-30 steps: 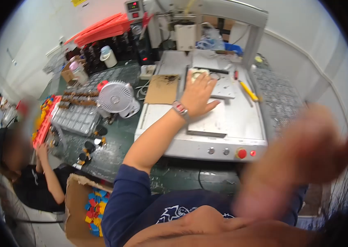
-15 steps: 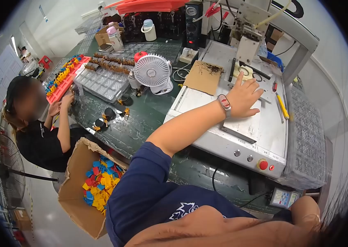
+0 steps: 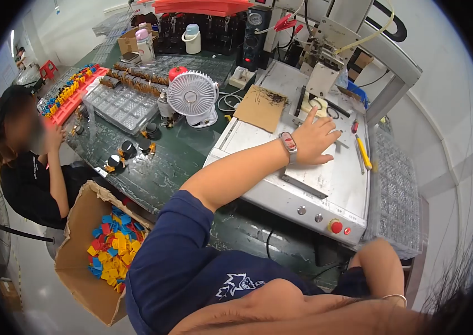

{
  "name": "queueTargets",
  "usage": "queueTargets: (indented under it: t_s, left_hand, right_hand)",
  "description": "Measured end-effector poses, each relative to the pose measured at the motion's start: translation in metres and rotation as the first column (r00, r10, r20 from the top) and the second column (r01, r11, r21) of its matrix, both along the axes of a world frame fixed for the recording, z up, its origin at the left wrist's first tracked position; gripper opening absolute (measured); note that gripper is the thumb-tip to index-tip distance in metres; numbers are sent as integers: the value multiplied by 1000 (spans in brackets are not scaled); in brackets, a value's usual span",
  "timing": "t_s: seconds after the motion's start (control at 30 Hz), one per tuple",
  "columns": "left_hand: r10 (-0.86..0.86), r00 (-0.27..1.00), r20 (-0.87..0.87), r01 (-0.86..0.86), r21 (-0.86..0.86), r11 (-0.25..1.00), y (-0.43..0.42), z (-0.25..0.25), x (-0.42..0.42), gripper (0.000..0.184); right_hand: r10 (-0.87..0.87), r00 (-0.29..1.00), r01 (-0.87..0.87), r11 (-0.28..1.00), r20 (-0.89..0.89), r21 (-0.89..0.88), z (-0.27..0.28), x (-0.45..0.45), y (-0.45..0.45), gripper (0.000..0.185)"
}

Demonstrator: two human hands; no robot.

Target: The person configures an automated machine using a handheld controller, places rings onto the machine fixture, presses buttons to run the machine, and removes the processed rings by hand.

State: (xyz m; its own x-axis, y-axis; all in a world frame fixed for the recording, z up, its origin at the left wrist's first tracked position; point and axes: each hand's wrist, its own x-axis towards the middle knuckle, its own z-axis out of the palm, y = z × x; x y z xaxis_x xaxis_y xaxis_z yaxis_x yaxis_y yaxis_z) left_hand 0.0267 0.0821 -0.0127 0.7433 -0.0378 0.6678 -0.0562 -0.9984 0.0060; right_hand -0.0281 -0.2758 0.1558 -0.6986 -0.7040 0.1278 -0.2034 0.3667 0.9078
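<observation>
My left hand (image 3: 314, 139), with a watch on its wrist, is palm down over the machine's metal plate (image 3: 312, 178). Its fingers are spread and nothing shows in them. The fingertips reach the pale block (image 3: 317, 107) under the machine head (image 3: 321, 81); whether they touch it I cannot tell. A dark ring (image 3: 332, 113) lies by that block, between two black bars. My right arm (image 3: 380, 268), wearing a bracelet, is bent at the lower right, and its hand is out of sight. Left of my fingers lies cardboard (image 3: 261, 109) with thin black strands.
Yellow-handled cutter (image 3: 364, 152), red emergency button (image 3: 335, 226) and stacked clear trays (image 3: 395, 192) stand right. A white fan (image 3: 191, 95) and black parts (image 3: 129, 149) occupy the green table. A carton (image 3: 74, 257) holds coloured plastic pieces. A co-worker (image 3: 29, 162) sits left.
The whole view has shifted, so the scene sits further left. My left hand stays spread over the plate by the pale block. The co-worker's hands have risen from the red tray toward their face.
</observation>
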Motion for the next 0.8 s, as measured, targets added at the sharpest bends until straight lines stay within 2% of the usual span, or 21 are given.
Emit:
queueTargets:
  t_s: [0.03, 0.07, 0.1, 0.17, 0.2, 0.23, 0.27, 0.3, 0.33, 0.37, 0.4, 0.43, 0.5, 0.57, 0.63, 0.67, 0.7, 0.77, 0.8]
  left_hand:
    - [2, 1000, 11, -2, 0, 1000, 0, -1, 0, 60]
    - [-11, 1000, 3, 11, -5, 1000, 0, -1, 1, 60]
    - [-22, 1000, -6, 22, -10, 1000, 0, -1, 1, 61]
    - [-46, 998, 39, 46, 19, 999, -2, 2, -2, 56]
    - [-125, 992, -21, 124, -18, 992, -1, 5, -2, 53]
    - [-203, 976, -83, 199, -59, 978, -1, 6, -1, 49]
    - [-259, 966, -6, 258, -29, 966, -3, 5, -2, 37]
    - [-289, 954, -77, 287, -36, 957, -7, 8, -3, 33]
    - [-319, 936, -151, 315, -45, 948, -10, 11, -5, 28]
    - [-374, 919, -122, 373, -28, 927, -13, 10, -5, 23]
    - [-389, 911, -141, 391, -9, 920, -16, 10, -6, 22]
    - [-400, 902, -159, 407, 9, 913, -19, 11, -6, 21]
    - [-442, 882, -163, 448, 4, 894, -22, 10, -5, 18]
    - [-444, 879, -175, 454, 25, 890, -25, 11, -5, 17]
    - [-443, 882, -162, 454, 38, 890, -26, 13, -5, 16]
    - [-441, 884, -155, 451, 37, 892, -25, 14, -4, 16]
    - [-448, 882, -149, 457, 34, 889, -24, 16, -4, 16]
    - [-393, 912, -121, 397, 14, 918, -24, 19, -6, 16]
    - [-340, 931, -134, 336, -49, 940, -24, 20, -6, 16]
  right_hand:
    - [306, 888, 30, 705, 342, -708, 0, 12, -2, 28]
    - [699, 649, 374, 51, 301, -926, 1, 22, 1, 28]
    - [715, 638, 340, 73, 287, -938, 9, 46, 16, 27]
    - [823, 568, -139, 52, -36, -989, 16, 73, 103, 20]
    - [600, 635, -422, -259, -487, -869, -16, 127, 117, 20]
    - [158, 715, -667, -139, -681, -732, -27, 152, 150, 20]
    - [-479, 583, -709, 94, -656, -699, -38, 177, 183, 22]
    - [-822, 362, -680, 90, -439, -728, -48, 202, 216, 25]
    - [-996, 54, -440, 42, -73, -897, -77, 232, 240, 25]
    - [-922, -221, -446, -195, 318, -874, -97, 235, 258, 40]
    - [-929, -305, -103, -189, 212, -977, -140, 252, 271, 46]
    - [-934, -347, 255, -182, 85, -950, -170, 265, 279, 51]
    - [-832, -369, 0, -445, 414, -895, -158, 239, 272, 57]
    - [-854, -366, 8, -399, 369, -917, -158, 234, 267, 54]
    - [-870, -275, 74, -444, 410, -893, -145, 226, 254, 49]
    - [-922, -199, 61, -350, 332, -935, -147, 227, 250, 35]
    - [-921, -204, 49, -348, 331, -936, -146, 229, 249, 35]
    - [-948, -6, 108, -318, 320, -942, -141, 230, 245, 24]
    - [-953, -26, 144, -303, 303, -942, -138, 225, 244, 17]
